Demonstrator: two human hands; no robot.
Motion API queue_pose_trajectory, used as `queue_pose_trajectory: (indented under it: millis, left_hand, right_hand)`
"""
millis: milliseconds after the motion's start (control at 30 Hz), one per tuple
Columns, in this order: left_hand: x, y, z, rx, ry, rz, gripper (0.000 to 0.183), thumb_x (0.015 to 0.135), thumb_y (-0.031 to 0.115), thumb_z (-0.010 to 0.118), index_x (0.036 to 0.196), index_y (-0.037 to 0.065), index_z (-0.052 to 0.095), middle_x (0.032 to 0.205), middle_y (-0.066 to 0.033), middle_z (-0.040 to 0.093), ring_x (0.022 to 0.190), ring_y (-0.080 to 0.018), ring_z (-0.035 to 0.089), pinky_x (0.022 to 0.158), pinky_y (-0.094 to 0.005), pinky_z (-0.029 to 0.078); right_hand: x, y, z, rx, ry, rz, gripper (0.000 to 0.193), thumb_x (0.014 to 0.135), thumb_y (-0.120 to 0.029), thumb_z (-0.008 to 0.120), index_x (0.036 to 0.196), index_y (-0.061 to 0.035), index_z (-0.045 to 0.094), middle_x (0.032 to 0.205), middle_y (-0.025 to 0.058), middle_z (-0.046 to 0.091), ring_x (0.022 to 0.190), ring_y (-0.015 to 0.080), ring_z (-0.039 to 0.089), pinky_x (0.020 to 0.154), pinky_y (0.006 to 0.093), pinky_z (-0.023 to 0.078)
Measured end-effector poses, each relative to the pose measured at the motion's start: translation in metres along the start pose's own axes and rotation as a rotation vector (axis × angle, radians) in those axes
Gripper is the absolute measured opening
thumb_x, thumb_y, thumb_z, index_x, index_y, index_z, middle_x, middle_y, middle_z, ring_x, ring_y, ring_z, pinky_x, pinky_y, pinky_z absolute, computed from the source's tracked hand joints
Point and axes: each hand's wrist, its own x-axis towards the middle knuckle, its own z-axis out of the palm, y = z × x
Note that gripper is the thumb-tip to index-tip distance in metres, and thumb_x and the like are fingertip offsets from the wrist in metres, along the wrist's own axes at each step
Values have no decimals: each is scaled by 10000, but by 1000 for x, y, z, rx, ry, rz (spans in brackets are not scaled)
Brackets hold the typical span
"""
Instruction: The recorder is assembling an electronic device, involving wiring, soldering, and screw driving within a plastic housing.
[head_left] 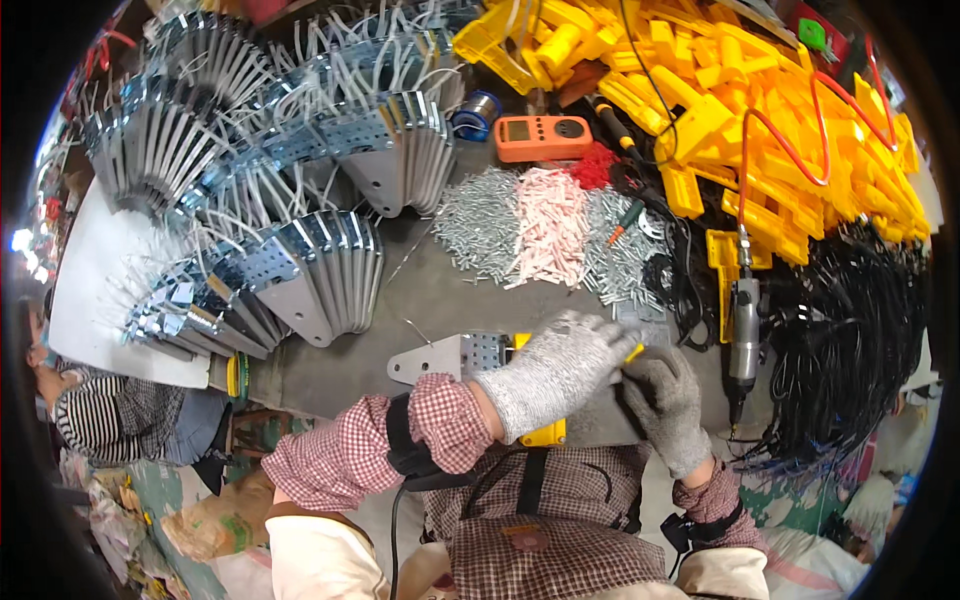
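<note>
My left hand [550, 372], in a light grey knit glove, reaches across a yellow plastic housing [543, 434], covering most of it. A small yellow piece [634, 353] shows at its closed fingertips, beside my right hand. The right hand [668, 405], in a darker grey glove, is curled close by; what its fingers hold is hidden. Left of the housing, a perforated metal bracket [440, 360] with a rounded grey end lies on the bench. Whether bracket and housing are joined is hidden beneath my left hand.
Metal brackets with white wires [320, 270] crowd the left. Behind my hands lie screws [480, 225], pink sleeves [550, 225] and an orange meter [543, 138]. Yellow housings [740, 110] pile up far right. A power screwdriver [745, 330] hangs beside black cables [850, 330]. Another person [130, 415] sits left.
</note>
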Motion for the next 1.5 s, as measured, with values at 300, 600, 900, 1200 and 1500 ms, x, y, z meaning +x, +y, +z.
queue_pose_trajectory:
  millis: [300,600,900,1200,1500]
  left_hand:
    - [-19,-24,-46,-187,189,-327,337,911,179,639,1230,71,633,1173,-172,656,1040,-377,644,902,-439,533]
    - [-72,-103,-38,342,146,-487,417,845,31,594,1257,-14,549,1103,-232,620,1028,-418,612,894,-491,511]
    - [-59,-92,-57,-503,131,-369,165,888,37,575,1040,0,627,1018,-140,623,1000,-267,618,954,-357,487]
    - [-56,-85,-41,-839,11,-113,183,994,71,591,1148,15,674,1154,-132,669,1084,-235,632,988,-362,490]
    - [-49,-71,-64,-479,-17,24,163,946,77,626,1094,26,668,1032,-123,667,992,-289,655,911,-393,513]
  right_hand:
    - [-5,14,-2,41,-19,-23,253,793,-59,770,1031,-59,685,1017,121,607,1006,332,604,880,447,507]
    - [6,11,8,-18,-141,-45,243,867,-91,708,1096,-76,628,1271,121,608,1229,349,538,1040,480,449]
    - [9,8,4,-131,-128,-22,461,852,-71,694,1304,-59,606,1237,129,597,1210,346,543,1012,468,463]
    - [8,7,7,-161,-110,-31,498,822,-64,715,1308,-65,608,1256,122,596,1213,333,545,1042,470,438]
    - [6,9,8,-180,-112,-50,517,825,-73,722,1326,-69,595,1281,123,590,1219,338,542,1055,481,428]
